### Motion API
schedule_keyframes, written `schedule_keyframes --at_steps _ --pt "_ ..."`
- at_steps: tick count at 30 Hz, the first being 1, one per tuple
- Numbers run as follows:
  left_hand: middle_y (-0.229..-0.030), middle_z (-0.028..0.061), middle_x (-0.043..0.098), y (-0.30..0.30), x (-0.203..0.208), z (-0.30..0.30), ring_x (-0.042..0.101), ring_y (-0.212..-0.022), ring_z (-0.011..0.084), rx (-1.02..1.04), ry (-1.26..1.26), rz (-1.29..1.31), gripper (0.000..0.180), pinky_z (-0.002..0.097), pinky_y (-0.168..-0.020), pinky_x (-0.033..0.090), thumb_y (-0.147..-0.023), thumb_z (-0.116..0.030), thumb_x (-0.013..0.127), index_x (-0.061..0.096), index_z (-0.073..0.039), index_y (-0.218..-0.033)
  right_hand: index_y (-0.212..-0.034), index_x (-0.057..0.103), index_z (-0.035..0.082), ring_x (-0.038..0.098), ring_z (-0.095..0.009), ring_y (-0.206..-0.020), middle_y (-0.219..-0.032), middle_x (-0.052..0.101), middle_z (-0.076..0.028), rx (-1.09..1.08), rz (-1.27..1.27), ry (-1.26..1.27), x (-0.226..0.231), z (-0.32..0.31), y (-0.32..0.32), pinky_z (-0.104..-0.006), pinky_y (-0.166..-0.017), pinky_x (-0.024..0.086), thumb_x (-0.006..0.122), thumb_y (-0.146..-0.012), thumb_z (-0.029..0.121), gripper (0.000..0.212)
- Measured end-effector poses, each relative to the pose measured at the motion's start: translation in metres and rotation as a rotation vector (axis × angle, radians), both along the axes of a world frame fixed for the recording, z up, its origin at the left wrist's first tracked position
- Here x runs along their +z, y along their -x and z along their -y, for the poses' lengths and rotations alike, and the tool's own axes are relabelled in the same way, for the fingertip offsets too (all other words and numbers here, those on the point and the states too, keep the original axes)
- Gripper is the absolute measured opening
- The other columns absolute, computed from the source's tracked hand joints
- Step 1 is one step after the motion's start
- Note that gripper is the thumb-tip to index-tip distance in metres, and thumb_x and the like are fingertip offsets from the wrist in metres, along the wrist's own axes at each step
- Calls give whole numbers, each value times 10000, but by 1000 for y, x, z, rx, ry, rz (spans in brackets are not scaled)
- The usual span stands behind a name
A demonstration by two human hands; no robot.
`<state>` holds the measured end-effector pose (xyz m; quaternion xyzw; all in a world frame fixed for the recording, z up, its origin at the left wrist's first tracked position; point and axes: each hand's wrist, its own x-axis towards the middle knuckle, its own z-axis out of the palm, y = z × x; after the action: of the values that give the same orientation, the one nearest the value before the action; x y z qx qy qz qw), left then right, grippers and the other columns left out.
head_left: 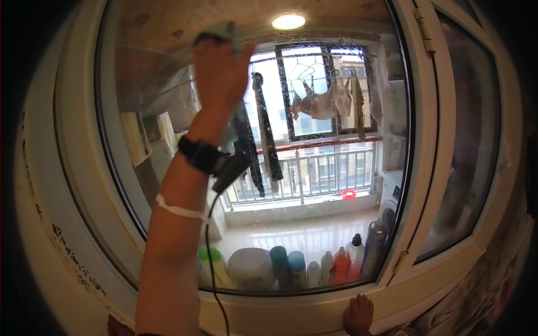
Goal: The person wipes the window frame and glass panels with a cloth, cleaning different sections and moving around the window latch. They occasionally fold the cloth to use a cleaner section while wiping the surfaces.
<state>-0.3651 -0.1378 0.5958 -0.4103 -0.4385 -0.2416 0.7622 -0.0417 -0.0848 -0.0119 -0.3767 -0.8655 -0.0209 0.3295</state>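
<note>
The left hand (219, 70) presses a grey cloth (221, 29) flat against the upper window pane (314, 185), fingers clamped over it, while the right hand (358, 315) rests, fingers together, on the lower frame (291, 305).

1. The grey cloth (219, 31) is a small, crumpled rag, blurred, pressed flat against the upper part of the window pane.
2. The window pane (314, 185) is a large upright sheet of glass in a white frame, shut, with faint smears on it.
</note>
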Motion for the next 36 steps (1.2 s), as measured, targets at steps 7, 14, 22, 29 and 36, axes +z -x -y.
schedule_keyframes --at_steps 7,14,22,29,36 --pt "-1137 216 513 -80 -85 -41 433 -1138 380 -287 452 84 610 489 -1067 283 -827 -472 606 575 45 -1149 -1229 534 24 431 -371 -1253 -1300 517 -191 4 14 17 1 -2 -1 -500 -1083 283 518 -901 244 395" --pt "-1213 179 502 -33 -153 20 396 -1219 364 -297 619 174 584 522 -1134 189 -755 -404 691 583 -10 -1172 -1227 539 30 434 -369 -1253 -1307 519 -185 5 29 10 3 -2 -1 -496 -1085 282 520 -904 266 401" --pt "-1139 256 505 122 -92 109 437 -1105 428 -218 14 412 458 487 -1000 314 -893 -318 582 547 64 -1141 -1200 555 35 447 -372 -1233 -1276 537 -198 -9 -9 -21 1 1 -4 -504 -1061 308 567 -880 224 372" --pt "-1021 281 551 138 -19 99 470 -994 420 165 -203 277 499 506 -936 337 -937 -402 501 582 70 -1076 -1193 559 39 450 -372 -1229 -1273 540 -194 7 32 -15 9 2 2 -503 -1056 312 570 -875 228 370" --pt "-1052 246 551 -5 -89 16 466 -1060 397 -197 204 74 512 488 -1054 298 -822 -427 640 636 65 -959 -1164 551 23 443 -387 -1213 -1247 527 -207 24 2 -40 1 -8 5 -521 -1040 315 566 -838 223 384"
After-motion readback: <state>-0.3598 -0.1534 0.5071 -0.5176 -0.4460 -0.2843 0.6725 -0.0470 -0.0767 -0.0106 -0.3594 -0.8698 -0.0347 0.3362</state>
